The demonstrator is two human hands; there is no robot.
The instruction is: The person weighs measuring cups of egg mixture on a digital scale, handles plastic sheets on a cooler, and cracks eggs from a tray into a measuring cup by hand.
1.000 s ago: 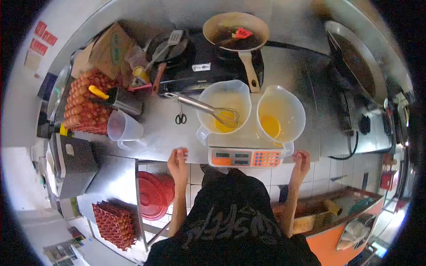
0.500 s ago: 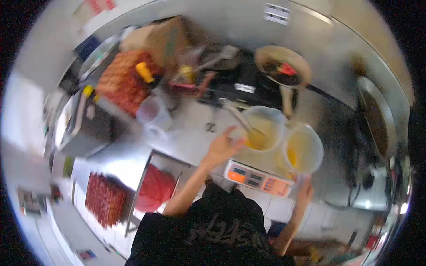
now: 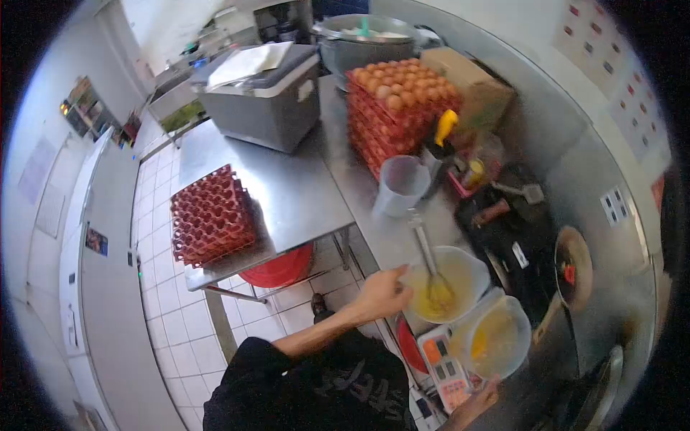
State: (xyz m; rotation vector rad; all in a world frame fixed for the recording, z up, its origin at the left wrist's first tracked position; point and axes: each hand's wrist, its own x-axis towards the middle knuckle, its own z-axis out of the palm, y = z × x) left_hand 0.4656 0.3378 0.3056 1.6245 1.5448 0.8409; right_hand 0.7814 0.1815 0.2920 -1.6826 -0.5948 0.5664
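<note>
A translucent plastic jug point(image 3: 471, 276) holds yellow beaten egg, and a metal whisk point(image 3: 424, 248) leans in it. My left hand point(image 3: 384, 294) is curled at this jug's left edge, thumb and forefinger closed against it. Beside it, a second translucent jug point(image 3: 514, 337) with egg yolk inside stands on a white and orange kitchen scale point(image 3: 440, 359). My right hand point(image 3: 480, 404) is closed at that jug's near edge, by the end of the scale. Blur partly hides its fingertips.
Stacked red trays of eggs point(image 3: 406, 86) stand behind an upright clear jug point(image 3: 402, 183). Empty red egg trays point(image 3: 212, 215) and a grey cooler box point(image 3: 266, 108) sit on the left steel table. A pan point(image 3: 575, 266) rests right of the black stove point(image 3: 514, 223).
My view has swung to the left, bringing the cooler box and floor into sight. Both hands stay beside the same two jugs.
</note>
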